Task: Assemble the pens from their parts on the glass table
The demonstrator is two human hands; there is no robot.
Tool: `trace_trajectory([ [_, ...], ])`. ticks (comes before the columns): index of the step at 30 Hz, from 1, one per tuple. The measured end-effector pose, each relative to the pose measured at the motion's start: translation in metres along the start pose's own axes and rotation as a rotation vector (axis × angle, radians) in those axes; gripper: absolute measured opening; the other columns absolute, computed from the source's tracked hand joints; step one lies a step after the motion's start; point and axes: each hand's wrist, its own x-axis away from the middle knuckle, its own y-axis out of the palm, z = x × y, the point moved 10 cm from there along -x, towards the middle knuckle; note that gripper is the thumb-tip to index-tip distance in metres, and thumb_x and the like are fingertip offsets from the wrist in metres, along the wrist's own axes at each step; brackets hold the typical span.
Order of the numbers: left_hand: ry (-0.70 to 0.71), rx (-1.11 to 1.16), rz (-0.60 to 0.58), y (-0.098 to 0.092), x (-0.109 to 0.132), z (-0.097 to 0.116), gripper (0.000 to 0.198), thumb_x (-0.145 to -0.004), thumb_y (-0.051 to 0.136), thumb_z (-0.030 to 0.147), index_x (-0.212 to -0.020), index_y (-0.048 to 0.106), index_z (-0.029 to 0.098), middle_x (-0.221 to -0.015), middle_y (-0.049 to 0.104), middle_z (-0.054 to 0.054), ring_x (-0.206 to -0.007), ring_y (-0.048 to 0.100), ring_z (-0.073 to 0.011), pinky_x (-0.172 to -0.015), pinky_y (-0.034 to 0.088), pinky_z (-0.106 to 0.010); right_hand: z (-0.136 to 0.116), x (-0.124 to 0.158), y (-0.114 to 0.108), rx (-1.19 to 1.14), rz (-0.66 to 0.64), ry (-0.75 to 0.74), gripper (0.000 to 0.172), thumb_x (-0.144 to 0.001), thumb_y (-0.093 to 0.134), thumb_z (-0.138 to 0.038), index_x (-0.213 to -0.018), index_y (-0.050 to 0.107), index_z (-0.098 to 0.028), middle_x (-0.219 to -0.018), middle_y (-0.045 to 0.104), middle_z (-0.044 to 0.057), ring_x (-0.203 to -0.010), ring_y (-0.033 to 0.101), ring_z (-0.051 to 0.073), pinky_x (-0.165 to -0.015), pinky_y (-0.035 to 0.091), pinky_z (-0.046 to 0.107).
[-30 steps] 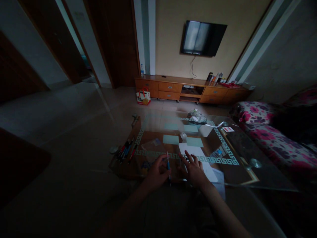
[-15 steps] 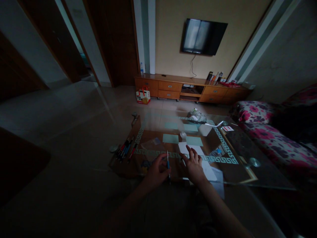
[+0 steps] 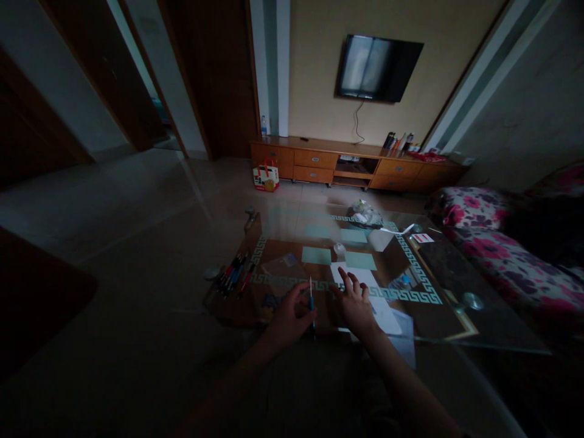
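My left hand [image 3: 294, 316] pinches a slim blue pen [image 3: 312, 304] with a thin pale tip, held nearly upright above the near edge of the glass table [image 3: 502, 331]. Just right of it is my right hand [image 3: 356, 307], its thumb and forefinger close together and the other fingers raised apart. Whatever may be between those two fingertips is too dark and small to make out. White paper sheets [image 3: 387, 316] lie beneath and beside the right hand. Several pens [image 3: 232, 275] with dark, red and blue parts lie in a group at the table's left end.
A clear plastic bag [image 3: 280, 266] lies beyond my left hand. Farther back are a small whitish roll [image 3: 339, 250], a crumpled plastic bag [image 3: 364, 214] and a red-white card [image 3: 421, 238]. A flowered sofa [image 3: 497, 249] stands right; a TV cabinet [image 3: 314, 159] lines the wall.
The whole view has shifted slightly, so the room appears a little farther right. Both hands keep almost the same pose, and the pen stays in my left hand.
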Motion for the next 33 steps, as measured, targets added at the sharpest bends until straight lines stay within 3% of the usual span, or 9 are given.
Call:
trace_trajectory([
  [17, 0.006, -0.007, 0.001, 0.001, 0.0, 0.005, 0.054, -0.081, 0.065, 0.02, -0.132, 0.045, 0.023, -0.092, 0.06, -0.002, -0.075, 0.064, -0.0134, -0.068, 0.053, -0.026, -0.005, 0.0, -0.003, -0.048, 0.014, -0.018, 0.023, -0.089, 0.055, -0.019, -0.104, 0.07, -0.026, -0.161, 0.021, 0.004, -0.138, 0.025, 0.038, -0.101, 0.03, 0.058],
  [21, 0.005, -0.019, -0.004, 0.001, 0.0, 0.004, 0.056, -0.081, 0.066, 0.021, -0.132, 0.045, 0.023, -0.094, 0.06, -0.002, -0.074, 0.063, -0.0132, -0.068, 0.053, -0.026, -0.008, -0.001, -0.01, -0.084, 0.009, -0.047, 0.024, -0.089, 0.055, -0.019, -0.108, 0.069, -0.025, -0.157, 0.028, 0.006, -0.136, 0.026, 0.037, -0.101, 0.029, 0.056],
  [24, 0.002, -0.019, -0.008, 0.001, 0.0, 0.006, 0.055, -0.081, 0.065, 0.02, -0.132, 0.045, 0.023, -0.093, 0.06, -0.002, -0.074, 0.063, -0.013, -0.066, 0.052, -0.025, -0.011, -0.002, -0.017, -0.141, 0.007, -0.062, 0.021, -0.09, 0.055, -0.021, -0.105, 0.069, -0.023, -0.148, 0.042, 0.01, -0.13, 0.033, 0.035, -0.099, 0.031, 0.052],
  [28, 0.0, -0.042, 0.006, 0.0, 0.001, 0.009, 0.054, -0.079, 0.066, 0.019, -0.13, 0.046, 0.022, -0.092, 0.06, -0.001, -0.074, 0.062, -0.0127, -0.067, 0.051, -0.024, -0.003, -0.005, -0.029, -0.373, 0.076, -0.007, 0.014, -0.089, 0.056, -0.023, -0.095, 0.069, -0.022, -0.13, 0.057, 0.01, -0.119, 0.044, 0.032, -0.094, 0.036, 0.046],
  [33, 0.004, -0.047, -0.016, 0.002, 0.0, 0.006, 0.056, -0.079, 0.064, 0.018, -0.132, 0.045, 0.023, -0.091, 0.059, -0.001, -0.071, 0.061, -0.0121, -0.064, 0.05, -0.024, 0.019, -0.004, -0.037, -0.902, 0.233, 0.123, 0.006, -0.083, 0.059, -0.02, -0.077, 0.061, -0.02, -0.103, 0.067, 0.008, -0.094, 0.059, 0.023, -0.082, 0.045, 0.035],
])
